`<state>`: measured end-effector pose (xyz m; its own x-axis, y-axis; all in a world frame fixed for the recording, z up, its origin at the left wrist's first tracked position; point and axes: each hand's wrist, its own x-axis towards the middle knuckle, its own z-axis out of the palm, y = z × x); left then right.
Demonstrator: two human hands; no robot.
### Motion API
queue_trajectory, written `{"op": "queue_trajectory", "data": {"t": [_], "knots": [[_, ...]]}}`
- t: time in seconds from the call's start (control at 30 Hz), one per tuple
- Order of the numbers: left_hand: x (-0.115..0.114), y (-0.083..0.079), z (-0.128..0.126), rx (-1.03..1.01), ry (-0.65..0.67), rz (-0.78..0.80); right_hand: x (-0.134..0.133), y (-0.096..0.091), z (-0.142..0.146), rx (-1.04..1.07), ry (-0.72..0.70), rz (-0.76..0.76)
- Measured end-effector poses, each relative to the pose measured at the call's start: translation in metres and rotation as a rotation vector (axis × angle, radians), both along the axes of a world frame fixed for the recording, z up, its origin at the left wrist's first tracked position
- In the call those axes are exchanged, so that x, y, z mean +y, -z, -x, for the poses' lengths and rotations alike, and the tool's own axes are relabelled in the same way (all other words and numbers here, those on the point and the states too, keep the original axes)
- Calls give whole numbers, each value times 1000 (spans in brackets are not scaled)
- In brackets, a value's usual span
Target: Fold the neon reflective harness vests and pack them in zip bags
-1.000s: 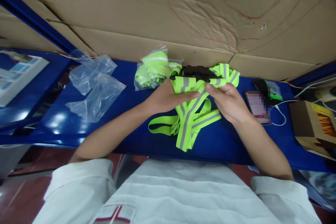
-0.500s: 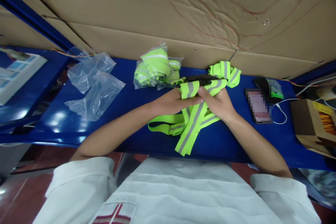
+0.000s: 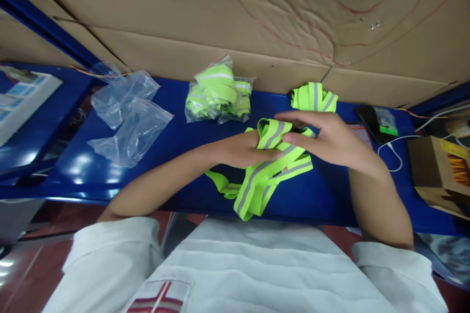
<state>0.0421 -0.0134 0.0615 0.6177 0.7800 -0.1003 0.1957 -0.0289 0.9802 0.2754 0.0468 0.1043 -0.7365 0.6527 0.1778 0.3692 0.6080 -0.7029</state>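
Observation:
A neon-yellow reflective strap vest point(image 3: 262, 176) with grey stripes lies bunched on the blue table point(image 3: 191, 132) in front of me. My left hand point(image 3: 240, 149) is closed on a folded part of it near the middle. My right hand point(image 3: 326, 139) reaches over from the right with fingers stretched, its fingertips pressing on the fold at the top of the strap. Loose strap ends hang toward the table's front edge.
A bagged pile of the same straps point(image 3: 216, 93) lies behind, with a folded loose one point(image 3: 314, 98) to its right. Empty clear plastic bags point(image 3: 127, 117) lie at left. A phone point(image 3: 378, 122) with a white cable point(image 3: 394, 156) and a cardboard box point(image 3: 436, 166) sit at right. A cardboard wall point(image 3: 235, 14) backs the table.
The strap bundle has been drawn nearer to me and folded tighter. My right hand lifted and turned over the top of it. The loose ends shifted left.

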Motion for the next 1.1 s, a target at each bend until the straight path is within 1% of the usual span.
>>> {"op": "queue_trajectory", "data": {"t": [0.03, 0.07, 0.17, 0.27, 0.33, 0.4, 0.53, 0.63, 0.7, 0.73, 0.8, 0.83, 0.9, 1.0, 1.03, 1.1], "knots": [[-2, -1, -1, -3, 15, 2, -2, -1, 2, -35, -28, 43], [-3, -2, -3, -30, 17, 24, -4, -2, 5, -43, -26, 77], [-5, -5, -7, -158, 35, 153, -8, -4, 12, 47, 81, 118], [-5, -5, -10, -184, 67, 252, -9, -5, 13, 119, 181, 184], [-5, -2, -11, -199, 72, 307, -11, -3, 12, 145, 225, 265], [-6, 2, -11, -228, 82, 338, -12, 2, 11, 176, 252, 392], [-7, 8, -12, -258, 123, 323, -9, 11, 14, 266, 306, 696], [-7, 12, -13, -306, 127, 373, -5, 14, 17, 317, 349, 895], [-7, 14, -13, -311, 127, 384, -3, 15, 17, 336, 350, 985], [-8, 15, -13, -302, 131, 353, -2, 16, 17, 345, 333, 1006], [-8, 15, -12, -254, 144, 217, -1, 16, 15, 351, 273, 987], [-9, 14, -12, -226, 152, 131, -1, 16, 15, 349, 244, 933], [-10, 11, -10, -173, 157, -27, -2, 15, 14, 323, 204, 729], [-11, 6, -7, -135, 144, -172, -6, 9, 12, 219, 121, 348], [-11, 4, -6, -127, 138, -200, -8, 6, 11, 180, 75, 265], [-10, 1, -5, -107, 119, -226, -12, -1, 7, 115, -48, 184]]}}
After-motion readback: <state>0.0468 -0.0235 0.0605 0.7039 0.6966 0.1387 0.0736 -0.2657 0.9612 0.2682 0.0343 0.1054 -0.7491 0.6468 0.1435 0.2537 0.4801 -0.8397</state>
